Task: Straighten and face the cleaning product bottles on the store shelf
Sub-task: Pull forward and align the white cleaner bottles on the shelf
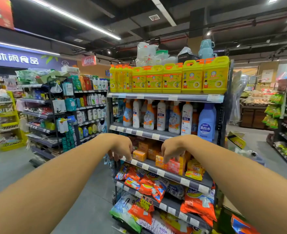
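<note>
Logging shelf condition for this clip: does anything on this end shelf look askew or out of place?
Yes. The detergent bags on the lower shelves slump forward over the rail. On the second shelf, the spray bottles lean unevenly among upright white bottles.

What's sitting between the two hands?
In the head view, small orange boxes sit on the shelf between the left hand and the right hand.

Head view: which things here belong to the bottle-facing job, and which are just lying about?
Job: spray and cleaner bottles, blue bleach bottle, yellow jugs, left hand, right hand.
Lying about: soap boxes, detergent bags, blue flasks on top, yellow rack at left.
</note>
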`<state>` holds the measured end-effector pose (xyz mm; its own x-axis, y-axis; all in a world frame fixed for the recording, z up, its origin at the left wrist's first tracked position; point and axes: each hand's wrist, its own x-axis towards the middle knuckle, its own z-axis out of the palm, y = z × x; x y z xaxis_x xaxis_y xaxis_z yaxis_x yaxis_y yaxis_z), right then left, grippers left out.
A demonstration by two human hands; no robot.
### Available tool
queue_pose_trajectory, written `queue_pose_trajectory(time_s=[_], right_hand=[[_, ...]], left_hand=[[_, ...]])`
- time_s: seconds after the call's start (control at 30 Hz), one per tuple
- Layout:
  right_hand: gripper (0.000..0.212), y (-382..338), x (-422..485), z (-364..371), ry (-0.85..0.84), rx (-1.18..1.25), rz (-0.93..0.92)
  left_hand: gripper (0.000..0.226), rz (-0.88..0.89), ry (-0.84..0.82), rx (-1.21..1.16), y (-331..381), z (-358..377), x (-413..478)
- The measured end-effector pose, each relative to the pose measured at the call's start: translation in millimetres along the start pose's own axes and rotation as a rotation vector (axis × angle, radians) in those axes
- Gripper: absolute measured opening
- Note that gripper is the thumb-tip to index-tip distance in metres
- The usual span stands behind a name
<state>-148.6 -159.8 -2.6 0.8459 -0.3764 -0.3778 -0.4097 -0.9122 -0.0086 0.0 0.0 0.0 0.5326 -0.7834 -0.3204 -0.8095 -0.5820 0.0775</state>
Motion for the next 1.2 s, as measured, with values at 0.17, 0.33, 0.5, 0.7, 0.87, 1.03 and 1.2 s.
queue_pose_trajectory(time_s=[0.17, 0.33, 0.5, 0.7, 0.87, 1.03, 1.2], right_hand=[[0.047, -26, 41, -19, 0.036, 0.011, -0.008], [0.044, -60, 89, -28, 0.038, 0.068, -0.026], [0.042, -89, 128, -22, 0.018, 0.116, -0.085], [0.041, -105, 167, -27, -0.002, 0.114, -0.094], [0.042, -111, 200, -38, -0.020, 0.124, -0.106], [0.044, -108, 245, -55, -0.028, 0.135, -0.103], [0.047, -95, 291, -89, 0.013, 0.147, -0.104]], left_hand=[[0.038, -0.008, 0.029, 0.037, -49, -15, 11], [0.036, -0.008, 0.010, 0.004, -105, -14, 30], [0.021, -0.005, -0.057, -0.092, -150, -2, 50], [0.037, -0.002, -0.090, -0.155, -179, 1, 70], [0.040, -0.001, -0.115, -0.176, -200, -2, 99], [0.039, 0.012, -0.140, -0.211, -217, -6, 146], [0.037, 0.034, -0.120, -0.161, -236, -39, 201]])
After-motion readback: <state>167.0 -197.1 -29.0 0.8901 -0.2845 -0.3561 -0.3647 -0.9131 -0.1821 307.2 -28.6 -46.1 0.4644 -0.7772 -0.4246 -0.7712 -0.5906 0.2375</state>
